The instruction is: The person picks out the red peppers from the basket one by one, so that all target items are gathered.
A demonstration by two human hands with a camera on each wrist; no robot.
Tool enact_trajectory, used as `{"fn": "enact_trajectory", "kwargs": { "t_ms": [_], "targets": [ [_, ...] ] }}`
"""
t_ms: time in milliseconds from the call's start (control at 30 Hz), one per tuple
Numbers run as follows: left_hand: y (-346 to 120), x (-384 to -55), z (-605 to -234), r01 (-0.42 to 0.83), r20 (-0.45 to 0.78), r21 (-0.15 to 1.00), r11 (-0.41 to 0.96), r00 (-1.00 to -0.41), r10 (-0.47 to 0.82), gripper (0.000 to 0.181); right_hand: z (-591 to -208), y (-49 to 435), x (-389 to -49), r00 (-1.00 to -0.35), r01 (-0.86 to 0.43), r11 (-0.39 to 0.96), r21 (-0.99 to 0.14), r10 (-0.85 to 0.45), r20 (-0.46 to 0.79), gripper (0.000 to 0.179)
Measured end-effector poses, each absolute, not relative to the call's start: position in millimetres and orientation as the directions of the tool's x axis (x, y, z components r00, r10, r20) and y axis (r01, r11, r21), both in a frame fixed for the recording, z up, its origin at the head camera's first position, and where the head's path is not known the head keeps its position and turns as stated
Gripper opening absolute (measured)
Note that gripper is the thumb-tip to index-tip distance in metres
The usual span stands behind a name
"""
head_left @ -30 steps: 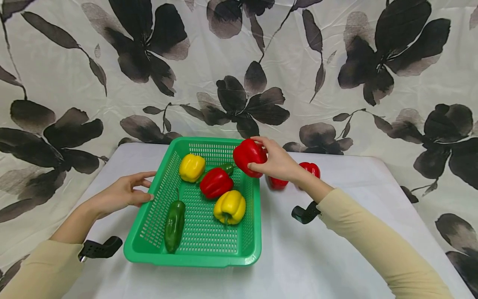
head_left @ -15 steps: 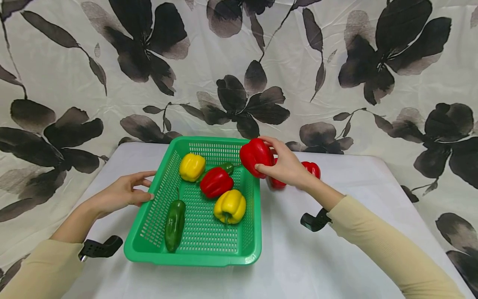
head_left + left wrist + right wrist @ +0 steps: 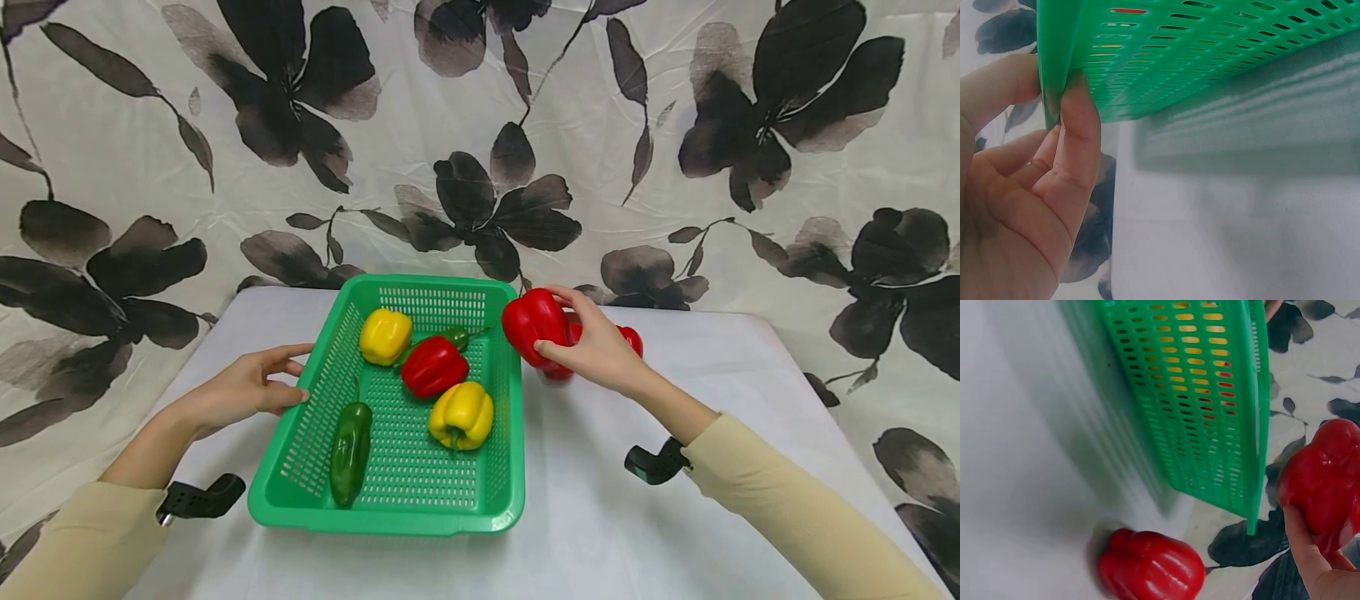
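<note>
The right hand (image 3: 600,354) has its thumb and fingers curled round a glossy red bell pepper (image 3: 531,325), holding it raised at the far right corner of a green perforated plastic basket (image 3: 517,433). From the head view the held fruit overlaps the basket's right rim, while the right wrist view shows a gap between them; how high it hangs cannot be judged exactly. The left hand (image 3: 236,387) lightly pinches the basket's left rim between its fingers and thumb.

The likeliest trouble is a slip: the skin looks smooth and the hold sits on one side only, so a loosened thumb could drop the pepper onto the rim or the white cloth-covered surface (image 3: 585,508). A low sideways move could knock the far right corner and skew the basket, since the left hand's light hold may not resist it. If that happened, the two yellow bell peppers (image 3: 386,337) (image 3: 461,416) inside might roll, as might the red bell pepper between them (image 3: 434,367).

At least two more red bell peppers (image 3: 557,372) (image 3: 632,339) lie beyond the basket's right edge, partly hidden behind the right hand. Lowering blindly there could bump one and send it rolling toward the surface's far edge.
</note>
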State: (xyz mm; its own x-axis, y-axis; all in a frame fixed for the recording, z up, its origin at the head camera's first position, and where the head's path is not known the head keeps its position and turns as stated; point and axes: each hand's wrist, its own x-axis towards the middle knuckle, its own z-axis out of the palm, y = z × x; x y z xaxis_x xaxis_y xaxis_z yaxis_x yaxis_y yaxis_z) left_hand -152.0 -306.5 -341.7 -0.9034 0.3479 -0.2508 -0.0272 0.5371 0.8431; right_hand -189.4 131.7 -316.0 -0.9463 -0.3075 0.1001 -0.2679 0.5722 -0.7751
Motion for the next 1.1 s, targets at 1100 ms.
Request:
{"fn": "enact_trajectory", "kwargs": {
  "t_ms": [1100],
  "targets": [
    [-305.2,-152.0,-340.6,-0.030,-0.258,0.837,0.546,-0.902,0.346,0.078,-363.3,164.2,-169.1,-0.969,-0.142,0.585,-0.799,-0.248,-0.010,0.089]
  ]
}}
